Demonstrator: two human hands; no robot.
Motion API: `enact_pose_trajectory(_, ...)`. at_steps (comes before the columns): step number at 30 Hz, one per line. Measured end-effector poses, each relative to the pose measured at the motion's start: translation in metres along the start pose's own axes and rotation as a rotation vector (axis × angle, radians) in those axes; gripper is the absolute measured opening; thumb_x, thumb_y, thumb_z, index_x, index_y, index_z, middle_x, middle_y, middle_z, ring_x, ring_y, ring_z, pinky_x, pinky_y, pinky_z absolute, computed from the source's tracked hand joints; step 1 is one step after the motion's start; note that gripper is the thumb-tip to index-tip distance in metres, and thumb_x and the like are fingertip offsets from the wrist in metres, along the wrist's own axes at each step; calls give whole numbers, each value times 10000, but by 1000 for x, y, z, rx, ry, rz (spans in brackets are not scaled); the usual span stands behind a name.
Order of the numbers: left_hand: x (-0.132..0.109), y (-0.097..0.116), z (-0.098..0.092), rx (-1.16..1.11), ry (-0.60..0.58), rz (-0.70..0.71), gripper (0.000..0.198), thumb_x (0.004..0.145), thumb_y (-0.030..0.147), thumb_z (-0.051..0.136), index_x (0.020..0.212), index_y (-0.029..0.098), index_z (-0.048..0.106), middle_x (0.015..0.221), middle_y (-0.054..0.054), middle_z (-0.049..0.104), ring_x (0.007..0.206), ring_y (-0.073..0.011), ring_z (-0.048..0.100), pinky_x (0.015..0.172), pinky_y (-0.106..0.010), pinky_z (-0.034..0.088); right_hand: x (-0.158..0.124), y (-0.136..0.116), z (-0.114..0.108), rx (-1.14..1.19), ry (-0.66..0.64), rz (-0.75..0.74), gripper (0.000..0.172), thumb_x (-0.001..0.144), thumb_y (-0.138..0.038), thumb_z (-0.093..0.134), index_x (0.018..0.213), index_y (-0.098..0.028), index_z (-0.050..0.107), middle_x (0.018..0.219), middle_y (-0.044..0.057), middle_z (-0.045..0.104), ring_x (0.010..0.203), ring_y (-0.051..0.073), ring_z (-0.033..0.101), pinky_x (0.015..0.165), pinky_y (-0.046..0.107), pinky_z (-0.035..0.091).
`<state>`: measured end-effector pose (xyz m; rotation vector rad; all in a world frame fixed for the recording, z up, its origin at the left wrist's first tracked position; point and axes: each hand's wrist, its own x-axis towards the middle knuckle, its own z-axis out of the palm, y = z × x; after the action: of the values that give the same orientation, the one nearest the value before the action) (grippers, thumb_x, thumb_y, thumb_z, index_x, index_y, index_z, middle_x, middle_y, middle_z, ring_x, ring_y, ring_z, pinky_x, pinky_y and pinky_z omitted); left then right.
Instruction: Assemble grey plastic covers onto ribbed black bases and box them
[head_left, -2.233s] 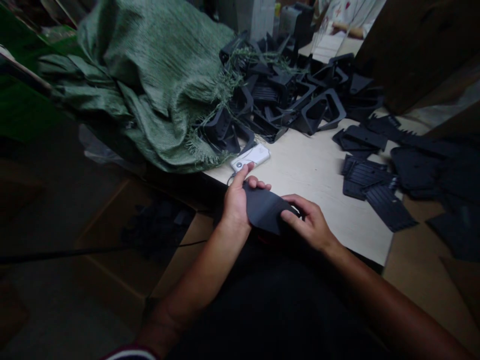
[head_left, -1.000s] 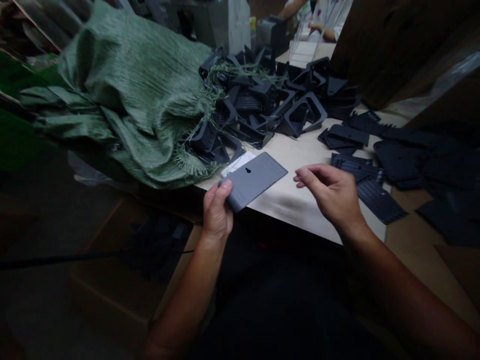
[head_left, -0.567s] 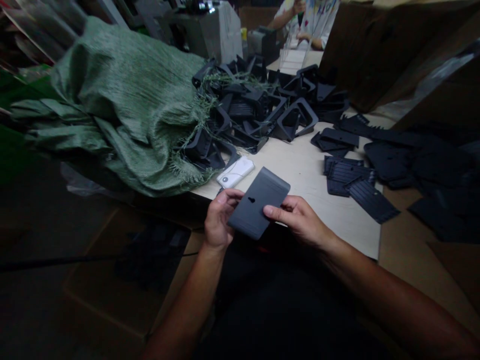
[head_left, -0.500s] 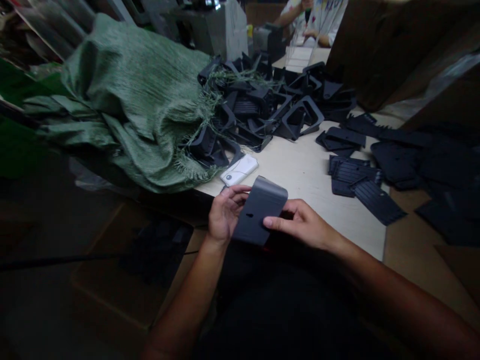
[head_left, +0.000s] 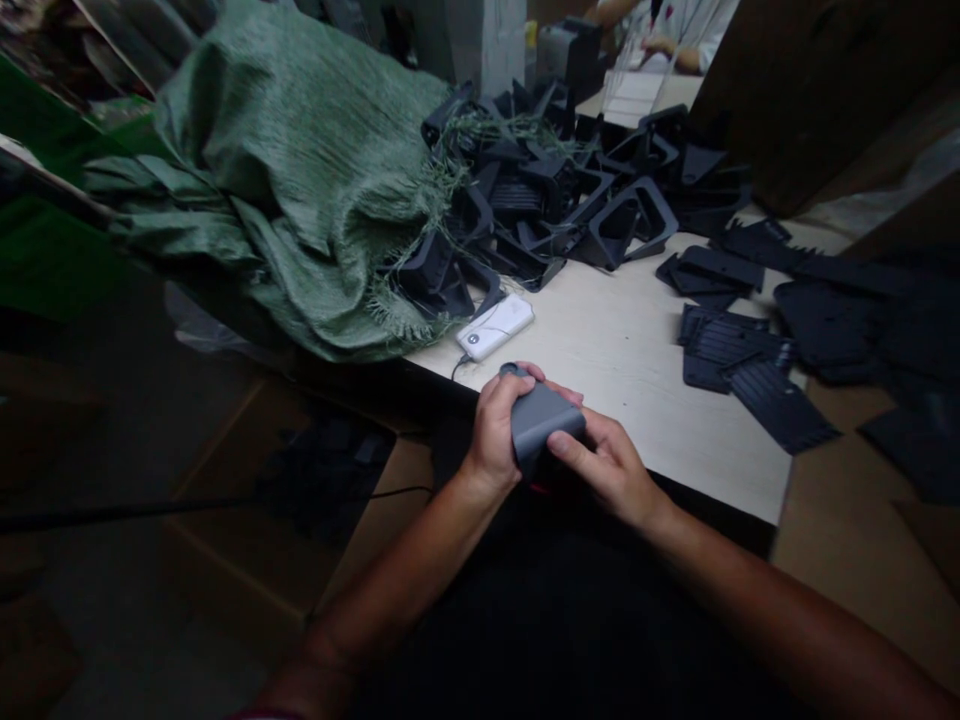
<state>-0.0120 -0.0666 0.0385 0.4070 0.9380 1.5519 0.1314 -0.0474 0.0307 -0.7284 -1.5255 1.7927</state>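
Both my hands hold a dark grey flexible plastic panel [head_left: 544,420] just off the table's front edge. It is bent into a tight curve, and its keyhole slot is hidden. My left hand [head_left: 495,430] wraps its left side, with the fingers curling over the top. My right hand [head_left: 604,465] presses on its lower right side. A white power bank [head_left: 495,327] with a thin cable lies on the table just beyond my left hand.
A green woven sack [head_left: 300,200] and a heap of black plastic frames [head_left: 570,190] fill the far left of the pale table [head_left: 637,350]. Flat black ribbed pieces [head_left: 739,360] lie to the right. A co-worker [head_left: 675,25] sits far back.
The grey panel, flat with its slot showing earlier, is now curled between my hands. Both hands have drawn closer around it, and the view has shifted slightly.
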Motion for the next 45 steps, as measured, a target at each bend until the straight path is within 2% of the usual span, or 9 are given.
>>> enact_pose_trajectory(7, -3, 1, -4, 76, -19, 91, 142, 884, 345, 559, 943, 221, 595, 748, -50, 770, 950, -298, 777, 1004, -468, 553, 1, 1, 0, -64, -39, -42, 277, 949, -454, 738, 1013, -184, 737, 993, 44, 719, 945, 229, 634, 905, 332, 500)
enact_pose_trajectory(10, -4, 2, -4, 48, -69, 82, 124, 879, 321, 563, 926, 211, 599, 756, -65, 777, 930, -302, 779, 1043, -496, 526, 0, 0, 0, -122, -28, -66, 286, 935, -437, 767, 1086, -194, 752, 1123, 59, 747, 1085, 260, 653, 1036, 369, 480)
enact_pose_trajectory(15, -3, 6, -3, 42, -126, 132, 109, 877, 288, 551, 907, 198, 603, 747, -79, 785, 901, -306, 785, 1082, -531, 493, -3, -2, 1, -236, -35, -165, 585, 887, -396, 831, 1412, -207, 655, 1455, 97, 656, 1385, 311, 554, 1228, 435, 352)
enact_pose_trajectory(17, -3, 9, -3, 47, -134, 151, 99, 874, 281, 543, 901, 200, 592, 745, -81, 789, 900, -306, 786, 1085, -534, 490, -2, -3, -2, -239, -71, -168, 632, 895, -404, 825, 1463, -213, 623, 1473, 92, 651, 1397, 307, 553, 1227, 426, 362)
enact_pose_trajectory(23, -3, 10, -2, 75, -149, 220, 85, 882, 264, 538, 894, 204, 598, 739, -72, 789, 885, -304, 787, 1078, -548, 495, 5, -9, -8, -136, -146, -95, 444, 997, -436, 698, 1373, -201, 710, 1445, 66, 683, 1336, 293, 610, 1222, 415, 375)
enact_pose_trajectory(31, -7, 12, -4, 129, -189, 226, 117, 901, 226, 494, 891, 204, 608, 734, -68, 785, 902, -296, 785, 1062, -536, 505, 5, -8, -16, -71, -207, -17, 438, 984, -472, 709, 1324, -199, 750, 1386, 68, 716, 1324, 306, 615, 1197, 439, 399)
enact_pose_trajectory(37, -11, 10, -3, 119, -136, 239, 95, 898, 222, 504, 899, 210, 598, 751, -59, 789, 953, -307, 780, 996, -505, 540, 0, -7, -13, 17, -194, 23, 457, 1013, -509, 646, 1343, -209, 748, 1378, 78, 720, 1224, 309, 678, 1083, 439, 517)
enact_pose_trajectory(42, -18, 11, -4, 160, -145, 194, 107, 906, 258, 514, 905, 210, 610, 770, -63, 786, 1001, -323, 772, 965, -488, 551, -5, -9, -2, 91, -117, -32, 440, 996, -471, 693, 1365, -237, 742, 1540, 69, 606, 1441, 314, 532, 1209, 445, 411)
enact_pose_trajectory(45, -16, 11, -2, 130, -117, 182, 106, 889, 254, 520, 892, 211, 617, 743, -59, 777, 1020, -323, 769, 972, -485, 547, -3, -8, -5, 128, -165, 41, 426, 975, -493, 716, 1305, -231, 777, 1438, 80, 681, 1311, 308, 636, 1095, 423, 515)
